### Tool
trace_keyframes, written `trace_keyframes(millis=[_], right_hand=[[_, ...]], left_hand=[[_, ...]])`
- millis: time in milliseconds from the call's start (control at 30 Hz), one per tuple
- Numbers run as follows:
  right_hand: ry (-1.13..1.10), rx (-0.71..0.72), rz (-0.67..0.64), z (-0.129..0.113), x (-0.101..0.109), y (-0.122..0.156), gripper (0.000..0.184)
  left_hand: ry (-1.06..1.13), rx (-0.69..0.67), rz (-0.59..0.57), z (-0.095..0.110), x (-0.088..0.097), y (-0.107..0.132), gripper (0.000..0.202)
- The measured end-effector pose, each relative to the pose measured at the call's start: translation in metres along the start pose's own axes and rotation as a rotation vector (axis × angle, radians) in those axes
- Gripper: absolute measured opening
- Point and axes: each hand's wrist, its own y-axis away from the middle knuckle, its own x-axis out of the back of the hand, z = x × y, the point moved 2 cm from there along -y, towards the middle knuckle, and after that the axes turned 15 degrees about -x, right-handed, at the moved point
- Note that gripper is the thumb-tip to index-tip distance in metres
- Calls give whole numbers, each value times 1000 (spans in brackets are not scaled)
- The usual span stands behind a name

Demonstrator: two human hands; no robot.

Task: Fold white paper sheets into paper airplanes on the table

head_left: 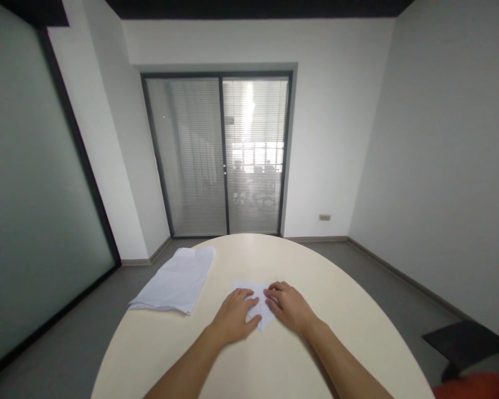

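Observation:
A small piece of folded white paper (264, 317) lies flat on the pale round table (249, 366), with a pointed corner toward me. My left hand (238, 316) rests on its left side, fingers apart, thumb near the lower point. On the right side, my right hand (289, 305) touches the paper with its fingertips, the fingers slightly bent and apart. Both hands press from above rather than grip. Parts of the paper's left and right edges are hidden under my fingers.
Several creased white sheets (177, 280) lie in a loose pile at the table's left edge. A dark flat surface (466, 342) and something red (478, 386) are at the lower right. Beyond the table stands a glazed door (255, 216) with blinds.

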Motion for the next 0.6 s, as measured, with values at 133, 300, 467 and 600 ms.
trace_keyframes(millis=[133, 300, 467, 600], right_hand=[[-65, 103, -167, -5, -15, 2, 55], [-20, -99, -252, 9, -21, 1, 71], [14, -222, -232, 17, -19, 0, 76], [22, -185, -206, 15, -18, 1, 75]], left_hand=[[-27, 17, 13, -1, -2, -1, 39], [-49, 42, -5, -1, -4, -1, 44], [4, 27, -49, -1, -2, 3, 59], [27, 20, -66, -2, -2, 4, 63]])
